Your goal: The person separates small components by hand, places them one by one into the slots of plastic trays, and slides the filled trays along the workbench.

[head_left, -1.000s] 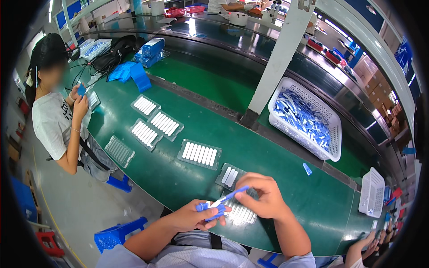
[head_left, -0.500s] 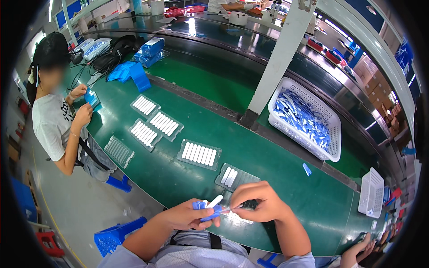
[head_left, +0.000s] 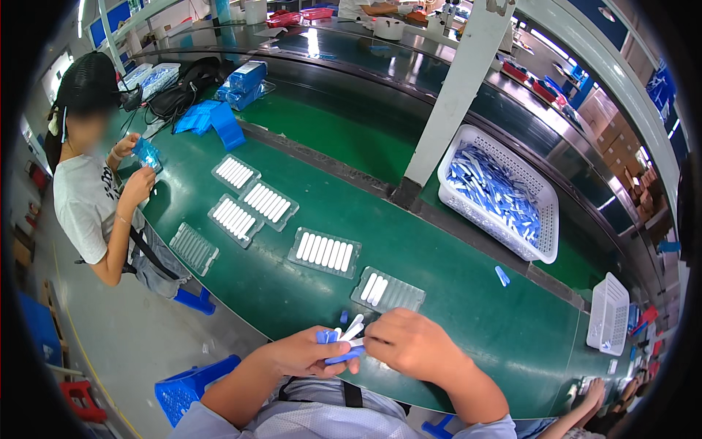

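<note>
Left hand (head_left: 303, 355) pinches blue-and-white sticks (head_left: 344, 344); right hand (head_left: 413, 344) fingers pinch one. Nearest tray (head_left: 398, 296) holds three sticks; most slots unfilled.

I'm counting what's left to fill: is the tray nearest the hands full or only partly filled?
Partly filled. The tray holds a few white pieces at its left end; its remaining slots show bare.
</note>
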Motion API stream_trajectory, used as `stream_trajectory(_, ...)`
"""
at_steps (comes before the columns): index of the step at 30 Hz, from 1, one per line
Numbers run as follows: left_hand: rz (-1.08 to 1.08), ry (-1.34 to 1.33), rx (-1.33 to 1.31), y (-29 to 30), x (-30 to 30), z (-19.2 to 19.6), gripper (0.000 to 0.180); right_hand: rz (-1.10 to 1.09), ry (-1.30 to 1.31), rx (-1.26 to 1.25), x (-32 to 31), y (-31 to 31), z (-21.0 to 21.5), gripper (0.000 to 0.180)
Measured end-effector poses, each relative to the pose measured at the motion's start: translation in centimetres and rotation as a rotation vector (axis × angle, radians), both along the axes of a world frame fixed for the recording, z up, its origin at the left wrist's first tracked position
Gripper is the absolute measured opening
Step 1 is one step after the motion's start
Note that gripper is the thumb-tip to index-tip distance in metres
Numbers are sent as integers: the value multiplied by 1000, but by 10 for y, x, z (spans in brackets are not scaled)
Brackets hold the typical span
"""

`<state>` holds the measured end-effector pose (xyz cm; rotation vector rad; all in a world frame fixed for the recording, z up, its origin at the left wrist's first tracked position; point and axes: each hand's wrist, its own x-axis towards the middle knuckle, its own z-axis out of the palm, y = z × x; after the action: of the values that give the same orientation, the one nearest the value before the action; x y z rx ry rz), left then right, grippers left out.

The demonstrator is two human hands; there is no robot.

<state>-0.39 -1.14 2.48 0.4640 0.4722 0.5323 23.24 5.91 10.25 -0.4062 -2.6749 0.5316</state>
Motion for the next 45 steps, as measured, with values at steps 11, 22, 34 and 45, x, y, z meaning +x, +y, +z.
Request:
stream_trajectory(11, 176, 306, 59, -2, 18, 24, 33, -164, -29, -726, 11, 12, 2, 37)
stream_trajectory(22, 131, 346, 163, -7, 16, 24, 34, -66, -25, -712, 1, 9, -3, 24)
stream_trajectory(34, 72, 360, 219, -24, 4, 14, 40, -202, 225, -747, 0, 14, -13, 20)
stream_trajectory(45, -59, 374, 315, -23, 3, 14, 31, -90, 103, -789, -12, -7, -2, 18)
